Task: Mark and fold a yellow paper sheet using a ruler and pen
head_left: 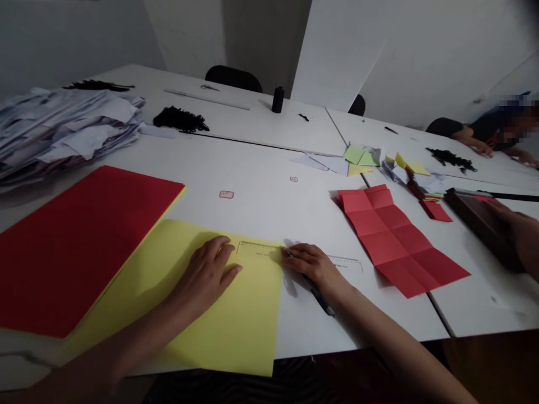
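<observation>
A sheet of yellow paper [240,314] lies flat at the table's front edge. Across its upper right corner runs a clear ruler [256,248], which extends past the paper onto the white table. My left hand [210,264] rests on the yellow sheet beside the ruler's left end, fingers apart and holding nothing. In my right hand [314,266] is a dark pen [318,294], its tip by the ruler at the paper's right edge. My right hand covers the middle of the ruler. A stack with a red sheet [92,241] on top overlaps the yellow paper at left.
A creased red sheet [391,235] lies to the right. Beyond it, another person's hand [505,216] touches a dark box [480,224]. Paper scraps [357,157] lie farther back, a paper heap [76,129] at left. A black bottle [278,100] and black cord bundle [179,119] stand behind.
</observation>
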Available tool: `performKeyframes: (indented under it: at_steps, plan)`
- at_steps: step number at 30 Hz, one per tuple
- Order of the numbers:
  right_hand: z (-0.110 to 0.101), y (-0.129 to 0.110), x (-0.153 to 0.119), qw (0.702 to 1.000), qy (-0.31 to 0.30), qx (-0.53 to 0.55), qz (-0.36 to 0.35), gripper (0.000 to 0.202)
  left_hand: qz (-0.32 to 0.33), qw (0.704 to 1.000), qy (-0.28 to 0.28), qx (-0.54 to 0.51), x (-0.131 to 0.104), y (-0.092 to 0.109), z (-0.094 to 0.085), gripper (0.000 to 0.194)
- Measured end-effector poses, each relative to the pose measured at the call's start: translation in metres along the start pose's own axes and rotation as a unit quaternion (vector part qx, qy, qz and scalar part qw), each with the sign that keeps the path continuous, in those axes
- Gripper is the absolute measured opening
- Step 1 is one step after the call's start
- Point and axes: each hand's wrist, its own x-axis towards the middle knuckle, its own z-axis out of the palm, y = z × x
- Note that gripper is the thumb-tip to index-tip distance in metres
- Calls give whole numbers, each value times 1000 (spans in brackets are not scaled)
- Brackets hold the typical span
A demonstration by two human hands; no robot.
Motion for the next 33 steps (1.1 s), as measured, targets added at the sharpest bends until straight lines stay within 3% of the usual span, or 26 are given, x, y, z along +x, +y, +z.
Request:
performKeyframes:
  at_steps: [11, 23, 33]
  plan:
    - [17, -16, 54, 1000, -22, 16, -12, 26, 30, 999, -15, 2, -4, 1, 3, 32]
    - [18, -7, 48, 998, 32, 57, -12, 26, 19, 999, -28, -23, -4, 0, 6, 36]
    - [18, -6, 47, 998, 21, 53, 4, 28, 13, 998, -38, -41, -2, 0, 4, 38]
